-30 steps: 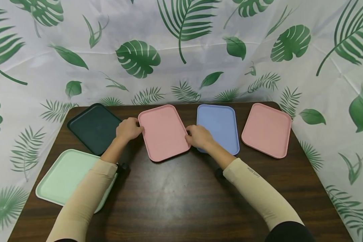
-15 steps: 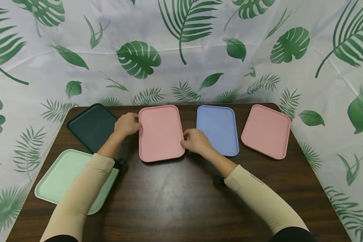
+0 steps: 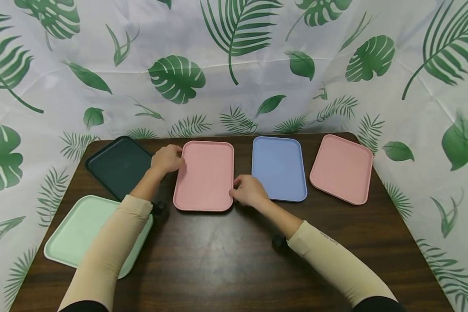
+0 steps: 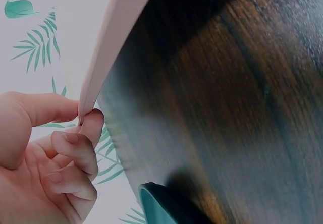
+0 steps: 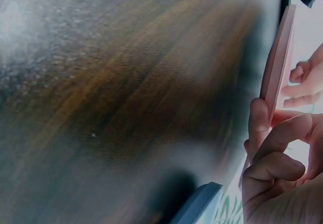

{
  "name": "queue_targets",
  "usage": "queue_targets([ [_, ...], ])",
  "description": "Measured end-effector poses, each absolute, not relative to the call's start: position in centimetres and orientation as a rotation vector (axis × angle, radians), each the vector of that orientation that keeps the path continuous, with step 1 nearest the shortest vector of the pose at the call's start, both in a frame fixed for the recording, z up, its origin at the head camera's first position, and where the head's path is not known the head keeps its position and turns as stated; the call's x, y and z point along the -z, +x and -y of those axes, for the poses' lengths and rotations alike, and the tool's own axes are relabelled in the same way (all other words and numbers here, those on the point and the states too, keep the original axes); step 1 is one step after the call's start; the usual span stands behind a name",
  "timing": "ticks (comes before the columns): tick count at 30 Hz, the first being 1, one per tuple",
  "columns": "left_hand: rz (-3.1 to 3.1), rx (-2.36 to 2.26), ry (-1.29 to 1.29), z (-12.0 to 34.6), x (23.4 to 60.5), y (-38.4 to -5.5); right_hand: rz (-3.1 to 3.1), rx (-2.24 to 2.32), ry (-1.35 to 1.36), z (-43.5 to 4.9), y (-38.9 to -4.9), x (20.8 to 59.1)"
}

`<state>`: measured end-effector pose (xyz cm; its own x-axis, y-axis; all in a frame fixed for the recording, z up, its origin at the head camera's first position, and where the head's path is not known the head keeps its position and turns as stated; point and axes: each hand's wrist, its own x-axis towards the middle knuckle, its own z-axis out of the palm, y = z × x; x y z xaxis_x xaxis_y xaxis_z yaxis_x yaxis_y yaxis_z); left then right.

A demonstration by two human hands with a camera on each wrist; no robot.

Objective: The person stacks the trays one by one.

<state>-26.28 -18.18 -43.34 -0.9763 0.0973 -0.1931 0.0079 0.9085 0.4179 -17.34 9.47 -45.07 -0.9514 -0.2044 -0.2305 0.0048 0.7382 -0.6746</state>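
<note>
A pink rectangular tray (image 3: pixel 205 177) lies between the two hands at the middle back of the table. My left hand (image 3: pixel 167 159) pinches its left rim, thumb on one side and fingertip on the other, as the left wrist view shows on the tray's edge (image 4: pixel 103 52). On the opposite side, my right hand (image 3: pixel 250 190) pinches the right rim; in the right wrist view its fingers curl at the edge of the tray (image 5: pixel 276 65). A blue tray (image 3: pixel 279 169) lies just beyond the right hand. The dark green tray (image 3: pixel 119 167) is partly covered by the left hand and forearm.
A second pink tray (image 3: pixel 342 169) lies near the table's back right corner. The light green tray (image 3: pixel 82 227) lies at the left, partly under the left forearm. Behind the brown wooden table (image 3: pixel 218 268) hangs a leaf-patterned white cloth (image 3: pixel 234 95).
Between the hands, the pink tray has turned clockwise from its earlier tilt to nearly straight. The right hand has come slightly nearer and leftward with its rim. The other trays stay put.
</note>
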Motion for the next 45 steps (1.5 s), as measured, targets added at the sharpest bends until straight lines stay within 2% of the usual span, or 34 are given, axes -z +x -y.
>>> queue_targets([
  [15,-2.836,-0.634,0.073,18.0,43.9,-27.1,-2.63,1.024,-0.158,-9.7,-18.4,45.7],
  [45,-2.859,-0.593,0.109,18.1,45.8,-26.8,-2.668,0.96,-0.191,-10.0,-18.3,46.9],
])
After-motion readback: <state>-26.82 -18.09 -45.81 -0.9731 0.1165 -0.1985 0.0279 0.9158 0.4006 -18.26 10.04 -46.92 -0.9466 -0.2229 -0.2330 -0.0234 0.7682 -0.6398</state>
